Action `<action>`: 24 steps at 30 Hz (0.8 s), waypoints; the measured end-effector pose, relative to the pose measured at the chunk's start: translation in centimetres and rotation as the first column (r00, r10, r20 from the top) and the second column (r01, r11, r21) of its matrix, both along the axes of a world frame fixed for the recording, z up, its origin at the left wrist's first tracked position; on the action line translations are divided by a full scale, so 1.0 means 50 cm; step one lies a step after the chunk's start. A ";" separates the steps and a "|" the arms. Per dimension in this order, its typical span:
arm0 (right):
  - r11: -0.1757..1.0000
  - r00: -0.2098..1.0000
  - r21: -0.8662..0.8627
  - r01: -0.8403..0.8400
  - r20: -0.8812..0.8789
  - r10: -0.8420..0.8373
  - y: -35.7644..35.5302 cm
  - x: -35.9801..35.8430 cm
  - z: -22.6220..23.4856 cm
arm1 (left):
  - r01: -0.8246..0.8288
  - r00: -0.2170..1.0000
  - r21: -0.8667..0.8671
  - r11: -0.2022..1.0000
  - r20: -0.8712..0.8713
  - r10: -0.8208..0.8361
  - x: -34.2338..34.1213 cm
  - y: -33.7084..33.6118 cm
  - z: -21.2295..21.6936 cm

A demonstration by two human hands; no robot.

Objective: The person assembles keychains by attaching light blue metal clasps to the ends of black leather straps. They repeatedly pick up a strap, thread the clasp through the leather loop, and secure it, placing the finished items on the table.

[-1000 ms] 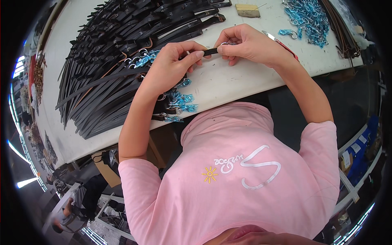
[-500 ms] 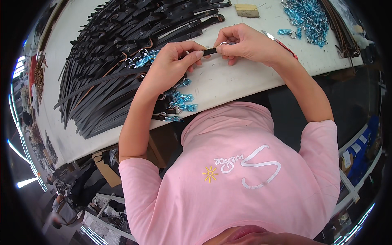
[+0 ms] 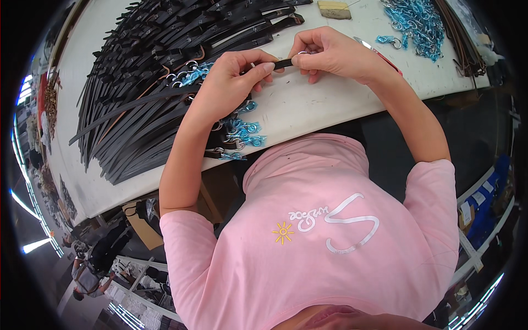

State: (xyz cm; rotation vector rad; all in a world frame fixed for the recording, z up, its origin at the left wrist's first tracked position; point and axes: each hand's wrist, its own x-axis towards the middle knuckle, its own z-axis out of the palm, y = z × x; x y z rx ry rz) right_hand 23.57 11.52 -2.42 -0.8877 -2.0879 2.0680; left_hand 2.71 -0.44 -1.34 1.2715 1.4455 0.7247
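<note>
Between my hands, above the white table, is the end of a narrow black strap [image 3: 282, 64]. My left hand [image 3: 234, 80] pinches it with thumb and fingers from the left. Closed on its other end is my right hand [image 3: 333, 55], where a small metal ring [image 3: 302, 53] shows at the fingertips. What joins ring and strap is hidden by the fingers. Beside my left forearm lie many black straps [image 3: 137, 132], some ending in metal rings and clasps in blue film [image 3: 242, 132]. A slim red-handled tool [image 3: 388, 61] lies just beyond my right wrist.
A heap of blue-wrapped metal clasps [image 3: 415, 27] lies at the far right, with a single wrapped clasp [image 3: 389, 40] beside it. Brown straps [image 3: 462, 49] hang near the right table edge. A yellowish block [image 3: 334, 10] sits at the back. Another person [image 3: 88, 278] is in the background, lower left.
Both hands appear slightly higher in the picture, still gripping the strap between them. The person in the background shows more clearly at the lower left.
</note>
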 end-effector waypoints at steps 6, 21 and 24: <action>1.000 1.000 0.027 -0.014 0.006 0.014 -0.001 -0.002 0.003 | 0.018 1.000 -0.007 1.000 0.011 -0.018 -0.002 0.000 0.004; 0.999 1.000 0.048 0.007 -0.016 -0.006 -0.005 -0.002 0.000 | 0.093 0.991 -0.073 0.993 0.107 -0.085 -0.006 0.012 0.012; 0.999 1.000 0.032 -0.016 0.006 0.016 -0.004 -0.001 0.008 | 0.108 0.990 -0.087 0.990 0.101 -0.099 0.000 0.021 0.014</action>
